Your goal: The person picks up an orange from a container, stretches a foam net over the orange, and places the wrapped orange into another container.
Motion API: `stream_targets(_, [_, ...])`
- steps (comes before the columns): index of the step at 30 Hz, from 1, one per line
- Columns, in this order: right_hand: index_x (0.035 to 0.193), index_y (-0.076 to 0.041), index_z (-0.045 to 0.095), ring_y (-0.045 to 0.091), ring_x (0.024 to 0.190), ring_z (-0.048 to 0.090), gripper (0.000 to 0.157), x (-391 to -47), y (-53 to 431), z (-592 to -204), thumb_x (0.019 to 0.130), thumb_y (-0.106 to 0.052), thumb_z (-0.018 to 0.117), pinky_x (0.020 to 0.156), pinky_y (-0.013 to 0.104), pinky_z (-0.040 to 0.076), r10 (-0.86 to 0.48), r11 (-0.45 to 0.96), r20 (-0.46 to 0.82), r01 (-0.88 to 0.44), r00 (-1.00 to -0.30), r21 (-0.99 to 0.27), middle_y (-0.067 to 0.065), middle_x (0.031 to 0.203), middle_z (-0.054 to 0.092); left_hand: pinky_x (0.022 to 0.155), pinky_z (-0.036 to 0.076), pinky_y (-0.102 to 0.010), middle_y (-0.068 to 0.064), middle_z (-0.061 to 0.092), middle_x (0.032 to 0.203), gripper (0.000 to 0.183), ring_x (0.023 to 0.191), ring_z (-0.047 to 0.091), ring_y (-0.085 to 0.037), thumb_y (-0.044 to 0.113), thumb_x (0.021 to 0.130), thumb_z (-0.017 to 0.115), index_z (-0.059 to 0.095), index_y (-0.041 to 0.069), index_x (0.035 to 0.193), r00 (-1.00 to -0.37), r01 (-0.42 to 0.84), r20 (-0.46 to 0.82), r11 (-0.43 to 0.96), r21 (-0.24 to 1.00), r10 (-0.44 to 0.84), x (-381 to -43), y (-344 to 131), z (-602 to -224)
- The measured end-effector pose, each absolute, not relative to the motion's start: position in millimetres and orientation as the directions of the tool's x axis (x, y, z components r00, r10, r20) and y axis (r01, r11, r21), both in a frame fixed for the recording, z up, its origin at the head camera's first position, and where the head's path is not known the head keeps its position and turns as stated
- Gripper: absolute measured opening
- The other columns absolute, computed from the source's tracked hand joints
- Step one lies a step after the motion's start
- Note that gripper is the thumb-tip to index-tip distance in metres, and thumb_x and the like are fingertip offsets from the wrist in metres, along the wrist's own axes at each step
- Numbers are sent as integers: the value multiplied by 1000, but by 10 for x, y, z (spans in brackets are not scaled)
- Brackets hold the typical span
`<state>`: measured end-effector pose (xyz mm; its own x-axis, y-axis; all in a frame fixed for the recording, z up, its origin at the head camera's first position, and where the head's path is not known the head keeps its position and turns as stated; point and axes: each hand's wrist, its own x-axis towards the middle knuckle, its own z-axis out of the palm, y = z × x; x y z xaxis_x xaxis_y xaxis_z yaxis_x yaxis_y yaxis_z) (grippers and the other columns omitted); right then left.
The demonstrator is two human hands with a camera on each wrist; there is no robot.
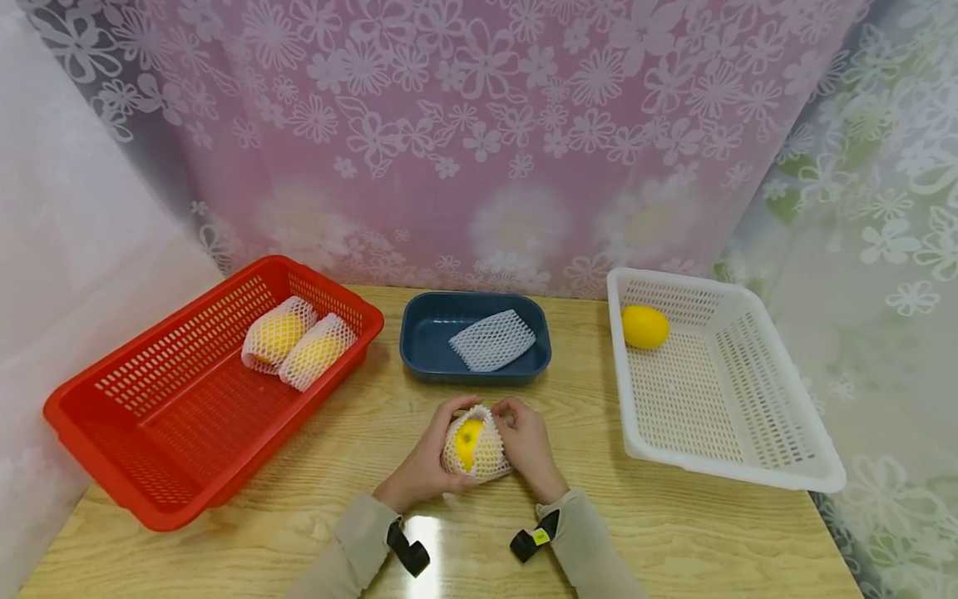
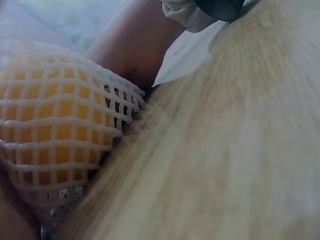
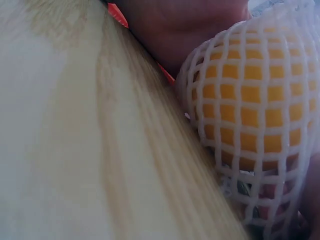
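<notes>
Near the front of the table, a yellow lemon (image 1: pixel 467 443) sits inside a white foam net sleeve (image 1: pixel 490 460), its upper end showing through the sleeve's opening. My left hand (image 1: pixel 425 462) grips the covered lemon from the left, thumb low and fingers round the far side. On the other side my right hand (image 1: pixel 530 445) pinches the sleeve's edge near the opening. Both wrist views show the netting (image 2: pixel 55 115) stretched over the fruit, close to the tabletop. Beyond the hands, another foam net sleeve (image 1: pixel 494 339) lies flat in a dark blue tray (image 1: pixel 427 376).
At left, a red basket (image 1: pixel 202 474) holds two sleeved lemons (image 1: pixel 280 333). A white basket (image 1: pixel 737 474) stands at right with one bare lemon (image 1: pixel 645 327) in its far left corner. A flowered curtain (image 1: pixel 479 166) hangs behind the wooden table (image 1: pixel 576 399).
</notes>
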<state>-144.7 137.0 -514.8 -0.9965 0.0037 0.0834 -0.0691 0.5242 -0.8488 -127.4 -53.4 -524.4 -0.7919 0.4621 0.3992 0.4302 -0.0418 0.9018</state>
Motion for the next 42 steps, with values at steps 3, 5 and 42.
stream_targets(3, [92, -2, 67, 9, 46, 38, 4, -1450, 1369, -5146, 90, -3, 65, 45, 23, 32, 1, 524, 84, -71, -996, -849, -4, 53, 43, 106, 38, -30, -13, 45, 144, 100, 126, 47, -21, 17, 64, 94, 37, 12, 146, -804, 391, 348, -12, 920, 483, -1257, -505, -5176])
stream_targets(5, [91, -2, 67, 9, 49, 40, 4, -1453, 1370, -5147, 88, -2, 64, 47, 23, 33, -7, 550, 95, -83, -995, -831, -4, 55, 44, 102, 42, -31, -10, 54, 134, 94, 119, 53, -18, 8, 60, 95, 44, 9, 140, -820, 400, 336, 45, 915, 463, -1226, -487, -5083])
stream_targets(42, [126, -10, 54, 14, 93, 64, 25, -1408, 1405, -5149, 106, -6, 40, 78, 29, 55, -540, -323, -124, 341, -833, -883, 4, 113, 62, 92, 43, -21, -5, 56, 117, 57, 106, 54, -14, 19, 81, 74, 43, -6, 122, -932, 349, 362, -201, 915, 27, -1244, -533, -5192])
